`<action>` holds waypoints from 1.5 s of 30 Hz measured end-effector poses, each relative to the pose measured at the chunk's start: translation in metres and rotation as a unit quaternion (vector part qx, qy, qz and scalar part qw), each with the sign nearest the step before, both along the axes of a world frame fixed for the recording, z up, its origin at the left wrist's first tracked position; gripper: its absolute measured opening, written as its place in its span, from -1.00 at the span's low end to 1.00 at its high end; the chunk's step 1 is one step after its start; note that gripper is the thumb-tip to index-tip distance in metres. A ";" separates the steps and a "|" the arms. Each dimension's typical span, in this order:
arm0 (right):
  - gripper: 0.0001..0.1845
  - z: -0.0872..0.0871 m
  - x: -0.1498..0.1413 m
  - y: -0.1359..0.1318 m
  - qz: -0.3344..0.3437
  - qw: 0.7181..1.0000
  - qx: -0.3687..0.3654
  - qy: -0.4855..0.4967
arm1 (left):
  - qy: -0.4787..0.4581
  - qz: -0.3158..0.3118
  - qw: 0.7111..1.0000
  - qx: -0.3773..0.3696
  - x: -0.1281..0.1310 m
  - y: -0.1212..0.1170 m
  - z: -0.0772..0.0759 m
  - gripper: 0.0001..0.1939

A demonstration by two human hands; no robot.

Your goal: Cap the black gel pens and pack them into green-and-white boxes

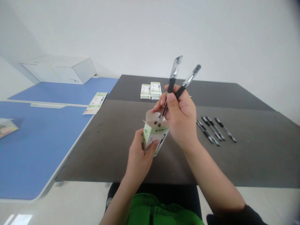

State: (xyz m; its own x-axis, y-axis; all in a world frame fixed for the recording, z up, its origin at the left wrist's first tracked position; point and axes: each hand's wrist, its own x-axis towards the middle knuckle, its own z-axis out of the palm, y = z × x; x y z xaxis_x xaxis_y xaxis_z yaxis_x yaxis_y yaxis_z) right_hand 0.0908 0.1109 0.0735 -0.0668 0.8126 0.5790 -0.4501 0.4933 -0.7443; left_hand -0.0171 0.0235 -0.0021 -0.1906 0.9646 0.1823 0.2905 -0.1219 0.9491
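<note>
My left hand (140, 153) is wrapped round a small white and green pen box (154, 136), its top flap up and its mouth open. In my right hand (180, 115), closed between thumb and fingers, are two black gel pens (172, 82) with clear caps. They slant downward, and their lower ends are at the mouth of the box. How far they reach inside is hard to tell. Several similar pens (212, 128) lie on the dark table to the right of my right hand.
Stacked pen boxes (150, 90) stand toward the back of the dark table (105, 150). A flattened box (97, 101) lies at the edge of the blue table (42, 150) on the left. Behind it is a large white carton (61, 70). A clear packet (7, 127) lies at far left.
</note>
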 end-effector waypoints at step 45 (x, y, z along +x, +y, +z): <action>-0.73 -0.019 0.103 -0.005 -0.221 0.882 0.138 -0.393 | -0.212 -0.043 0.976 0.027 -0.022 -0.006 -0.012 -0.59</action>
State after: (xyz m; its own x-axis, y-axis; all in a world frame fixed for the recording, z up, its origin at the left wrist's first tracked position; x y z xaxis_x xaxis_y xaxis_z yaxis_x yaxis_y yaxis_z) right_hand 0.1937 0.1062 0.0548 -0.2488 0.6955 0.6741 0.4332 0.7024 -0.5648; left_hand -0.0395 0.0180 -0.0139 -0.1784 0.9716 0.1553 -0.1405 -0.1813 0.9733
